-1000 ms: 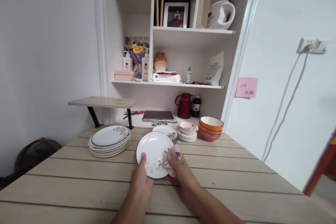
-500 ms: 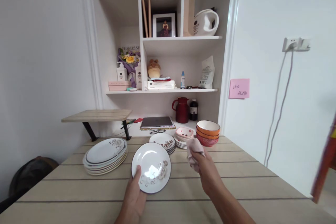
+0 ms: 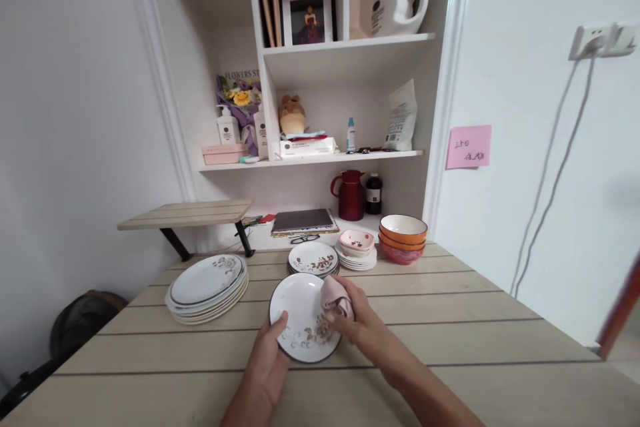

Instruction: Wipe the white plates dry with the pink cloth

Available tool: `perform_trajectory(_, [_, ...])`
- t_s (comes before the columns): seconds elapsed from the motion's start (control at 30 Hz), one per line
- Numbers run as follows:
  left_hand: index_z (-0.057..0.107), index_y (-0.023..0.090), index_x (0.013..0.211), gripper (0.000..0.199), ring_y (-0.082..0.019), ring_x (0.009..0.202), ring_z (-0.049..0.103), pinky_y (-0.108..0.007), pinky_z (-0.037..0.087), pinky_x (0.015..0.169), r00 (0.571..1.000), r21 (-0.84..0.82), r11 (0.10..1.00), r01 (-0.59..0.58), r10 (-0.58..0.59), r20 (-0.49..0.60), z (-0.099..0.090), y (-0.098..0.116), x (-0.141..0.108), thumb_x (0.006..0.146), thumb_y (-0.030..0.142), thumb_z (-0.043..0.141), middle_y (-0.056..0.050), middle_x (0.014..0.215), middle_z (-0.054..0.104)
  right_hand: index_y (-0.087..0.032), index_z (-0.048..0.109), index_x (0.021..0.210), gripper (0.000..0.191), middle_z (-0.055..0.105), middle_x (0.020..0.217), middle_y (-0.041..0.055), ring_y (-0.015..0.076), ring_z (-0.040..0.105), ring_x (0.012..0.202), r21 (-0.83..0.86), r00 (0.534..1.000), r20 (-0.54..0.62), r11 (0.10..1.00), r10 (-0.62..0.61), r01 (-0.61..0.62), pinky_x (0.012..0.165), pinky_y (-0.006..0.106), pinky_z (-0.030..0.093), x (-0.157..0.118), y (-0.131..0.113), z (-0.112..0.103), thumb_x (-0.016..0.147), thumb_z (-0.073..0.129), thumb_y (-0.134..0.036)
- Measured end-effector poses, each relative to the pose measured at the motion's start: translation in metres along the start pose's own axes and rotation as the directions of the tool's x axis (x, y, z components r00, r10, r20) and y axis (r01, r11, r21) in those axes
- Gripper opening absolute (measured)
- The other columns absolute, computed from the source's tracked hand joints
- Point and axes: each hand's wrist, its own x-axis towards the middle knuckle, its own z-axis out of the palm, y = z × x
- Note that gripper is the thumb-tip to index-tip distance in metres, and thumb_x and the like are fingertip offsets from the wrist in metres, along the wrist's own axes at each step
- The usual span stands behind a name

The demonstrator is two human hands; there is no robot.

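A white plate with a dark rim and brown flowers point(image 3: 295, 300) is tilted above the table, its lower left edge gripped by my left hand point(image 3: 270, 353), thumb on top. My right hand point(image 3: 353, 313) is closed around a crumpled pale pink cloth point(image 3: 334, 295), which touches the plate's upper right part. Just behind is a stack of smaller flowered plates point(image 3: 307, 255). Large plates are stacked point(image 3: 200, 283) at the left. A pink square dish point(image 3: 357, 240) tops small white plates point(image 3: 360, 263), beside stacked orange and red bowls point(image 3: 403, 240).
The slatted table point(image 3: 425, 340) meets a white shelf unit point(image 3: 310, 161). A low wooden riser point(image 3: 185, 215) stands at the back left. Behind the plates are a closed laptop point(image 3: 303, 219), glasses point(image 3: 305, 239), a red jug point(image 3: 351, 197) and a dark bottle point(image 3: 373, 195).
My right hand has brought the cloth leftward onto the plate, which was apart from it before. The plate in my left hand sits slightly farther right. The camera view has shifted.
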Motion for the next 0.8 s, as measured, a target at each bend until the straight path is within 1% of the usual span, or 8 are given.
perform_trajectory(0.07, [0.05, 0.011, 0.131, 0.061, -0.03, 0.098, 0.068, -0.043, 0.052, 0.088, 1.0, 0.008, 1.0, -0.006, 0.006, -0.003, 0.001, 0.0, -0.001, 0.074, 0.019, 0.07, -0.017, 0.108, 0.071, -0.024, 0.05, 0.131, 0.069, 0.045, 0.128, 0.0093, 0.0288, 0.041, 0.122, -0.11, 0.999, 0.014, 0.993, -0.036, 0.037, 0.104, 0.041, 0.033, 0.001, 0.01, -0.001, 0.066, 0.071, -0.036])
perform_trajectory(0.13, [0.052, 0.012, 0.13, 0.06, -0.03, 0.096, 0.068, -0.043, 0.052, 0.087, 1.0, 0.021, 1.0, -0.01, 0.01, -0.002, 0.003, 0.0, -0.002, 0.074, 0.021, 0.07, -0.016, 0.105, 0.073, -0.026, 0.05, 0.133, 0.066, 0.039, 0.134, 0.0089, 0.0274, 0.04, 0.123, -0.187, 0.997, 0.04, 0.98, -0.068, 0.074, 0.104, 0.039, 0.034, 0.002, 0.02, 0.001, 0.069, 0.067, -0.03])
perform_trajectory(0.27, [0.055, 0.012, 0.128, 0.055, -0.029, 0.096, 0.068, -0.041, 0.051, 0.087, 0.999, 0.022, 1.0, 0.017, -0.018, 0.036, 0.004, 0.002, -0.003, 0.076, 0.027, 0.069, -0.015, 0.101, 0.074, -0.033, 0.059, 0.125, 0.058, 0.038, 0.137, 0.0051, 0.0233, 0.053, 0.108, -0.396, 0.993, 0.098, 0.912, -0.069, 0.103, 0.093, 0.035, 0.042, 0.002, 0.03, 0.002, 0.071, 0.055, -0.013])
perform_trajectory(0.4, [0.056, 0.011, 0.126, 0.054, -0.029, 0.097, 0.067, -0.042, 0.05, 0.087, 0.994, 0.013, 0.996, 0.084, -0.085, 0.07, 0.005, 0.003, -0.002, 0.079, 0.034, 0.066, -0.016, 0.104, 0.073, -0.037, 0.062, 0.12, 0.054, 0.046, 0.121, 0.005, 0.0203, 0.058, 0.088, -0.618, 0.996, 0.086, 0.782, -0.039, 0.084, 0.083, 0.034, 0.044, -0.003, 0.021, 0.001, 0.07, 0.06, -0.016])
perform_trajectory(0.5, [0.056, 0.01, 0.126, 0.055, -0.03, 0.099, 0.066, -0.042, 0.049, 0.089, 0.989, -0.002, 0.994, 0.11, -0.11, 0.096, 0.004, 0.003, -0.003, 0.08, 0.039, 0.064, -0.016, 0.106, 0.072, -0.037, 0.063, 0.117, 0.053, 0.049, 0.108, 0.0026, 0.0188, 0.058, 0.086, -0.643, 0.986, 0.165, 0.758, 0.005, 0.104, 0.081, 0.031, 0.044, -0.011, 0.011, 0.01, 0.067, 0.067, -0.019])
perform_trajectory(0.63, [0.055, 0.01, 0.127, 0.055, -0.029, 0.102, 0.065, -0.039, 0.047, 0.092, 0.987, -0.026, 0.994, 0.111, -0.107, 0.122, 0.002, 0.002, -0.002, 0.082, 0.04, 0.061, -0.017, 0.109, 0.071, -0.036, 0.055, 0.124, 0.057, 0.048, 0.111, 0.0021, 0.018, 0.056, 0.096, -0.632, 0.956, 0.291, 0.747, -0.022, 0.209, 0.085, 0.028, 0.043, -0.012, 0.006, 0.035, 0.071, 0.063, -0.014])
perform_trajectory(0.73, [0.053, 0.013, 0.129, 0.054, -0.028, 0.104, 0.065, -0.038, 0.047, 0.093, 0.988, -0.03, 0.996, 0.084, -0.079, 0.13, 0.002, 0.001, 0.001, 0.083, 0.04, 0.06, -0.015, 0.112, 0.07, -0.038, 0.05, 0.126, 0.054, 0.044, 0.12, 0.0034, 0.0172, 0.057, 0.094, -0.711, 0.952, 0.295, 0.648, -0.076, 0.272, 0.082, 0.028, 0.044, 0.003, 0.001, 0.049, 0.078, 0.058, -0.015])
perform_trajectory(0.8, [0.052, 0.016, 0.131, 0.054, -0.028, 0.105, 0.064, -0.039, 0.047, 0.093, 0.991, -0.031, 0.997, 0.065, -0.06, 0.122, 0.002, 0.0, 0.002, 0.082, 0.038, 0.061, -0.015, 0.113, 0.07, -0.038, 0.05, 0.126, 0.05, 0.041, 0.126, 0.0039, 0.0181, 0.057, 0.095, -0.772, 0.953, 0.282, 0.564, -0.11, 0.294, 0.077, 0.028, 0.044, 0.017, -0.003, 0.051, 0.08, 0.058, -0.02])
